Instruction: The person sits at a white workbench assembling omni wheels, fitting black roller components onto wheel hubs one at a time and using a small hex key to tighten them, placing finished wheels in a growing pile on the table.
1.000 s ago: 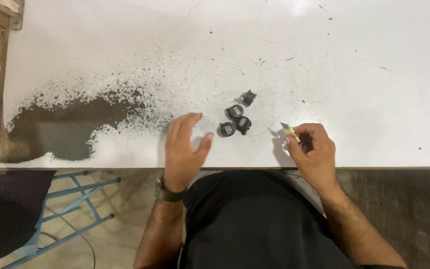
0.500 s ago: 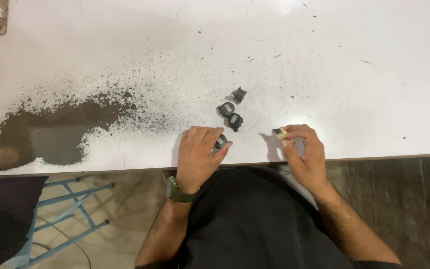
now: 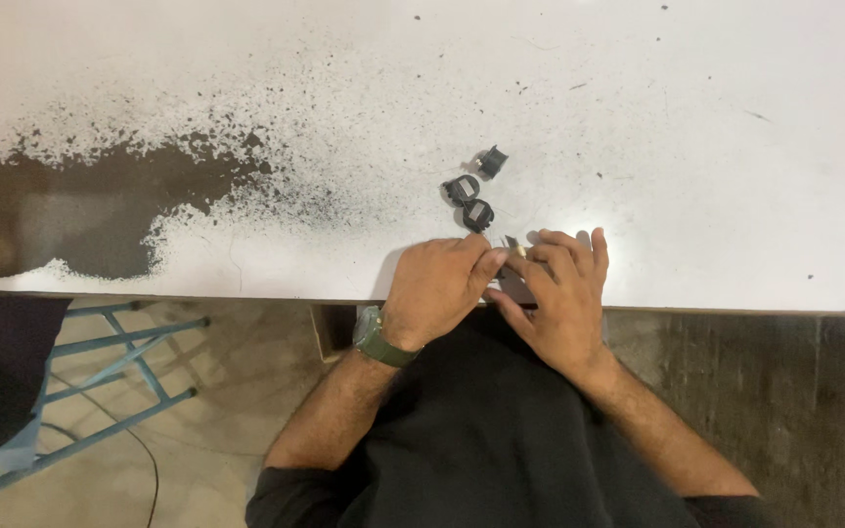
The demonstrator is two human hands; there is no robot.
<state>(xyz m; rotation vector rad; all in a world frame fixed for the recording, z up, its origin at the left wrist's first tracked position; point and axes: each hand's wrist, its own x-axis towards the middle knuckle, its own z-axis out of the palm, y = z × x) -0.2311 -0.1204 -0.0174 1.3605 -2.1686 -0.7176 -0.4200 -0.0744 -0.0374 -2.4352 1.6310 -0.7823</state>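
Black caps are what the work turns on, and I go from the big white tabletop [image 3: 638, 117], worn dark on its left, down to them: three small black round parts [image 3: 477, 214] lie in a short loose row on it, just beyond the hands. My read is that I am in the fitting step. The left hand [image 3: 437, 288] and right hand [image 3: 559, 293] meet at the near edge, touching, fingers [image 3: 486, 264] curled in on something small between them. A thin pale-tipped tool [image 3: 514, 246] pokes out by the right hand's knuckles. Whether a fourth cap sits inside the left grip I cannot tell; it is hidden. The next move, I judge, calls for steady, fine pressure at the fingertips, keeping the piece from slipping off the edge. Against half a second ago, the hands were apart, the left pinching a cap on its own; now they have closed together, and the three loose caps have stayed put.
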